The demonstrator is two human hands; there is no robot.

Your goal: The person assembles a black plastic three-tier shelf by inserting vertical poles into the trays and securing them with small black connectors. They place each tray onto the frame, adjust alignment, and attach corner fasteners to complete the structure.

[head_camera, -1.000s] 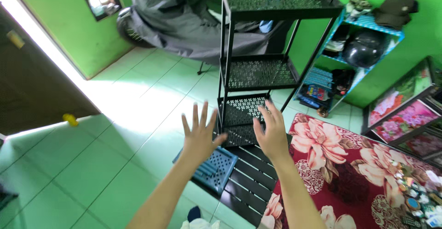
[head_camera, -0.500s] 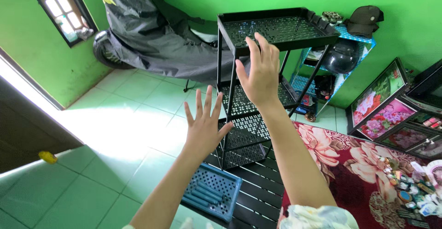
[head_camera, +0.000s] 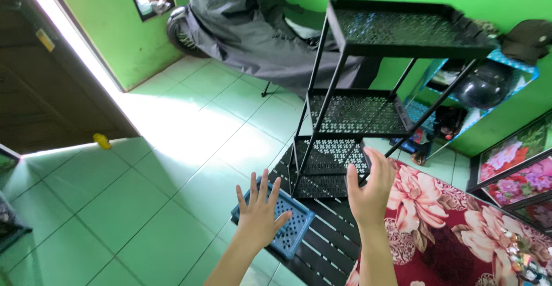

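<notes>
Head view is showing you a green-walled room with a pale tiled floor (head_camera: 172, 165) filling the left and middle of the frame. A grey cover (head_camera: 259, 27) is draping over something bulky at the top centre. A black rack (head_camera: 368, 90) with four perforated shelves is standing right of centre, its top shelf reaching the upper right. A red floral mat (head_camera: 460, 228) is lying at the lower right, and a black slatted panel (head_camera: 322, 240) is lying between it and the tiles at the bottom centre. A blue shelf unit (head_camera: 517, 73) is leaning behind the rack at the right edge. A blue perforated tray (head_camera: 293, 220) is sitting on the floor just below the rack's foot.

Your right hand (head_camera: 368, 191) is hanging in front of the rack's lowest shelves, fingers loose and apart, grasping nothing. Your left hand (head_camera: 259, 217) is spreading flat with fingers splayed, released, overlapping the blue tray in the picture; whether it is touching the tray, you cannot tell.
</notes>
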